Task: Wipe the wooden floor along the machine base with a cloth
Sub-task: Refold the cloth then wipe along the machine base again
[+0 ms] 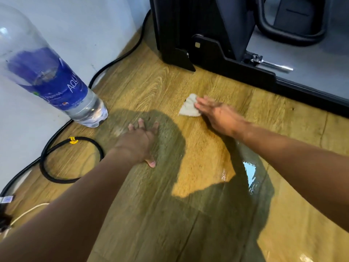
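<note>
On the wooden floor [151,86], just in front of the black machine base [222,55] — entry for the wiping step, judged under way; cloth [188,106], small, white and crumpled, is lying on the boards near the base's front corner, apart from it; right hand [221,116] is pressing on the cloth's near edge with fingers stretched out, not curled round it, slightly blurred; left hand [140,140] is resting palm-down on the floor, fingers spread, holding nothing, seemingly bracing the body.

Next move, as judged: the cloth is needing to travel closer to the base and along its lower edge toward the right, under steady downward pressure so that it is not slipping from beneath flat fingers.

Edges and room: open boards are lying between cloth and base; a wet sheen [249,174] is showing below the right forearm — probably wanting a pass too; a water bottle [56,82] is standing by the wall [85,25] on the left, a black cable [43,163] looping near it, both well apart from the cloth; a metal latch [273,66] is protruding low on the base, a likely snag.
</note>
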A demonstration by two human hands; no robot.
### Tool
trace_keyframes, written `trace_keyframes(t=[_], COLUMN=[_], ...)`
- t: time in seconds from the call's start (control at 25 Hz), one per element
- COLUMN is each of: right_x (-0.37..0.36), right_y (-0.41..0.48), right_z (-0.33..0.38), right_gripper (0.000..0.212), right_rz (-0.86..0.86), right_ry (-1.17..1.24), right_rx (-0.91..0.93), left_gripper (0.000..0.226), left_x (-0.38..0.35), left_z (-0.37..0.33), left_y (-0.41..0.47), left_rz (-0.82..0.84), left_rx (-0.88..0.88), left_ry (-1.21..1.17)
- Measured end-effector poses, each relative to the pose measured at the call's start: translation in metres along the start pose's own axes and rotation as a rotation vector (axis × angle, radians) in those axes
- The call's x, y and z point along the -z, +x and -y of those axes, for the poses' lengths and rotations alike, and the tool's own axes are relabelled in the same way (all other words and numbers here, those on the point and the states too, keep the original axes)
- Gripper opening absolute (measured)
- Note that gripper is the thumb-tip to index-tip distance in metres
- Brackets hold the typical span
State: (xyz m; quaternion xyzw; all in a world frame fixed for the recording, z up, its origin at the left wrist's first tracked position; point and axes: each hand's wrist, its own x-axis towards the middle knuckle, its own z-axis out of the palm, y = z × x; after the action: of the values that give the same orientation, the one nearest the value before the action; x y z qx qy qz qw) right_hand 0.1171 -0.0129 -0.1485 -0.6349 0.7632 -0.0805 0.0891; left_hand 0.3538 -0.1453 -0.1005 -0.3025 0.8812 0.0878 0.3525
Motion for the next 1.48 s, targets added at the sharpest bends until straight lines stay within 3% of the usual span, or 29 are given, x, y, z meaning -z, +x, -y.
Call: trace_keyframes(t=[0.12,0.28,0.48,0.68,0.88,1.08,1.16,1.24,1.32,1.36,1.48], right_x=[0.010,-0.003,-0.011,-0.001,-0.011,-0.004,-0.024,-0.035,-0.029,-0.027,-0.022], right_y=[0.047,0.069,0.041,0.079,0.057,0.106,0.080,0.038,0.026,0.034,0.059], right_z=[-0.026,-0.004,0.018,0.015,0.050,0.055,0.089,0.126,0.129,0.120,0.102], right_gripper=[0.053,0.064,0.076,0.061,0.072,0.061,0.059,0.062,0.059,0.057,0.061], right_rz=[-0.021,-0.114,-0.068,-0.101,-0.026,-0.001,0.001,0.038,0.105,0.112,0.123], right_ry=[0.024,0.111,0.034,0.122,0.079,0.173,0.189,0.167,0.135,0.130,0.147], right_rx=[-0.191,-0.449,-0.075,-0.410,-0.023,-0.336,-0.177,0.101,0.242,0.221,-0.069], left_gripper=[0.134,0.134,0.134,0.135,0.133,0.121,0.090,0.061,0.065,0.069,0.076], left_x=[0.002,0.000,-0.002,-0.002,-0.001,-0.019,-0.032,-0.044,-0.053,-0.056,-0.057], left_z=[-0.001,0.002,0.002,0.000,-0.001,0.021,0.042,0.060,0.069,0.071,0.071], left_y=[0.001,0.003,0.005,0.004,0.002,-0.006,-0.012,-0.017,-0.020,-0.022,-0.025], left_rz=[0.007,-0.010,-0.026,-0.011,-0.041,-0.128,-0.243,-0.395,-0.438,-0.417,-0.360], left_rx=[-0.013,-0.027,-0.025,-0.013,0.000,-0.026,-0.014,0.045,0.123,0.143,0.151], left_ry=[0.002,0.008,0.015,-0.028,-0.014,-0.178,-0.320,-0.349,-0.341,-0.335,-0.309])
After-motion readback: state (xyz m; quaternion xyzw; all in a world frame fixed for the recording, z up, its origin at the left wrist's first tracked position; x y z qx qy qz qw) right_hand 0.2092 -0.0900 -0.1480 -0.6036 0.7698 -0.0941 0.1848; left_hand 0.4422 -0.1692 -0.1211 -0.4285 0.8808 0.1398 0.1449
